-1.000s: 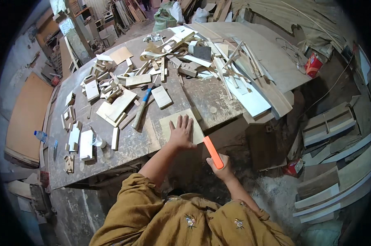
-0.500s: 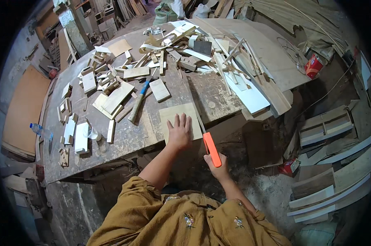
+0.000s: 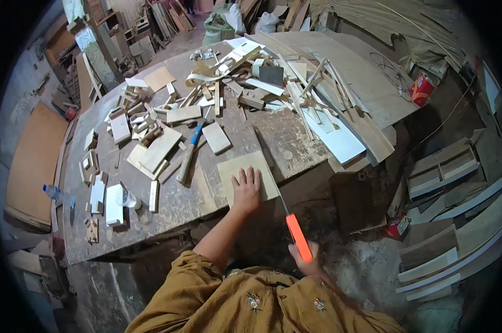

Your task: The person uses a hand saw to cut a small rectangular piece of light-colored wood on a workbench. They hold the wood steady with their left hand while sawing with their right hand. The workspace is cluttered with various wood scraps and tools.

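My left hand (image 3: 247, 191) lies flat, fingers spread, on a thin, pale, squarish board (image 3: 237, 171) at the table's front edge. In my right hand (image 3: 309, 262) is the orange handle of a handsaw (image 3: 298, 236). Its narrow blade runs up and away from the handle to the right edge of the board, and part of it is hidden there. Left of the board lies a hammer (image 3: 188, 158) with a blue band near its head. Beyond the board is a small wooden block (image 3: 216, 137).
The worn wooden table (image 3: 201, 191) carries heaped offcuts (image 3: 184, 114) and long strips and white panels (image 3: 334, 136) at the right. A clear plastic cup (image 3: 130, 200) and a bottle (image 3: 52, 192) stand at the left. Wooden frames (image 3: 442, 169) and curved pieces lie on the floor at right.
My right hand has drawn the saw back toward my body, so more blade shows in front of the board. The left hand stays pressed on the board. The whole view has shifted slightly.
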{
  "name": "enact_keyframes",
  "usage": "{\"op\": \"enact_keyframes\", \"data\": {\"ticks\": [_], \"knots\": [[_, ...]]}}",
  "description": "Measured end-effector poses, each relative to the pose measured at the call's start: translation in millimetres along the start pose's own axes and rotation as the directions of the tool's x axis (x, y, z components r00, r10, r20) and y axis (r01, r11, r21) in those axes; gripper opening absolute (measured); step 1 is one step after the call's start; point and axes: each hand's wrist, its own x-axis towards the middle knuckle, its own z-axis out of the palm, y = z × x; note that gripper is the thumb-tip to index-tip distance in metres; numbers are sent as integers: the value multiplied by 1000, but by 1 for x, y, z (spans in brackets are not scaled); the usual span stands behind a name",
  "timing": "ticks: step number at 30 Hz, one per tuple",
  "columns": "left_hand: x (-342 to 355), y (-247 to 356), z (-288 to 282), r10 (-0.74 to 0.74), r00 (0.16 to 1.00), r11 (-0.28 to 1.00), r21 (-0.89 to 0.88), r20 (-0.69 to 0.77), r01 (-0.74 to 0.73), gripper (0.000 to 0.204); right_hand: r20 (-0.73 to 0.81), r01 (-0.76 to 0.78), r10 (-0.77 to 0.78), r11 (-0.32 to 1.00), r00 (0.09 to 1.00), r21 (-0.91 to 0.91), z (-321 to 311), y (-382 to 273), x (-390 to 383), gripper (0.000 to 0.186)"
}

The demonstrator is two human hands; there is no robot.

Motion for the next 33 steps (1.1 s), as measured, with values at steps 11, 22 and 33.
{"op": "enact_keyframes", "data": {"ticks": [11,22,33], "knots": [[-1,-1,4,3,995,993,-115,100,9,91,-98,159,-161,987,982,-24,19,-8,60,31],[2,0,-33,21,965,987,-161,261,22,102,-53,67,-65,997,996,47,5,-9,54,26],[0,-2,-16,14,987,992,-128,161,7,103,-39,14,-13,1000,999,20,-12,8,-6,25]]}}
